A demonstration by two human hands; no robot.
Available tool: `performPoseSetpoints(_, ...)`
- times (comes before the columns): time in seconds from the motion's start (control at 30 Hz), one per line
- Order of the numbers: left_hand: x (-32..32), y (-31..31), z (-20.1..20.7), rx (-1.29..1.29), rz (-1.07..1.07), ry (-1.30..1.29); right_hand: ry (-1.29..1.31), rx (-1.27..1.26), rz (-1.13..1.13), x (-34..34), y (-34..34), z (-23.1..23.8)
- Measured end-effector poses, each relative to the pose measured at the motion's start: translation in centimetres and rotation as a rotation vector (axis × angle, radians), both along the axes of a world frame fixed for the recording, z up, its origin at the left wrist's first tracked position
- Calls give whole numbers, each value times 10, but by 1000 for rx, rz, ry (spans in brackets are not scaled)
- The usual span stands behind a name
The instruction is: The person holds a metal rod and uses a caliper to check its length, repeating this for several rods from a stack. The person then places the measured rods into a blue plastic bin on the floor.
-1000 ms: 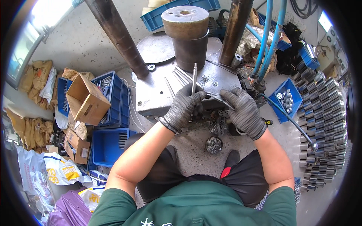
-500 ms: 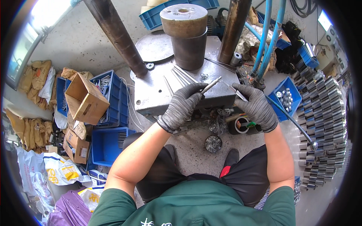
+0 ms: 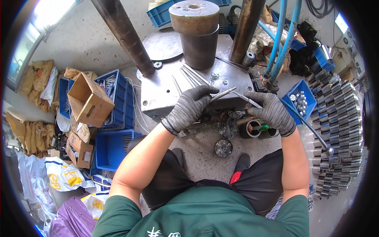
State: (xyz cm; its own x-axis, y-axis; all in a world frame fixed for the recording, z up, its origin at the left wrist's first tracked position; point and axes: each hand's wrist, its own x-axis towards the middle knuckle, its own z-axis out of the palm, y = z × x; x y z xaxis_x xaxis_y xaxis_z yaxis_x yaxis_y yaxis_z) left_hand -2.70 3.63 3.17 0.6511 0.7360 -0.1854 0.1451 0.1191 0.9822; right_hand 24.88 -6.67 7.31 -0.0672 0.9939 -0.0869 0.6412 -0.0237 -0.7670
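Note:
My left hand, in a grey knit glove, is closed around a slim metal rod that points to the right. My right hand, gloved alike, grips a slender metal tool with a thin tip. The tool's tip meets or nearly meets the rod's far end; any small part between them is too small to make out. Behind my hands, several metal rods lie side by side on the steel machine table. Small metal rings lie in a little cluster to their right.
A thick steel cylinder stands between two columns. Blue crates and a cardboard box are at left. Stacked metal cylinders and a ball-ended lever are at right. A round container of small parts sits below.
The thin tool in my right hand has come from beside the rings to the end of the rod. My left hand has shifted slightly left, still holding the rod.

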Motion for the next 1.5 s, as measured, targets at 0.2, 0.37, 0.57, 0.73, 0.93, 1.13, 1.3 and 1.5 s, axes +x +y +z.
performPoseSetpoints(0.2, -5, 5, -5, 61, 2, 17, -32, -57, -22, -10, 0, 9)
performPoseSetpoints(0.37, -3, 7, -10, 82, -28, 38, 17, -16, -26, -18, -3, 3)
performPoseSetpoints(0.57, 0, 3, -12, 3, -58, 7, -53, 95, 122, -26, 3, -18)
performPoseSetpoints(0.73, -3, 6, -9, -129, -90, -83, 2, 13, 120, -29, 2, -14)
performPoseSetpoints(0.93, -6, 9, -14, -215, -112, -149, 20, 12, 132, -31, 1, -12)
performPoseSetpoints(1.13, -10, 11, -19, -426, -154, -284, 74, 12, 140, -33, 1, -13)
performPoseSetpoints(1.3, -14, 12, -18, -523, -191, -366, 95, 24, 131, -36, -1, -13)
performPoseSetpoints(1.5, -15, 7, -17, -570, -162, -414, 112, 46, 158, -37, -1, -23)
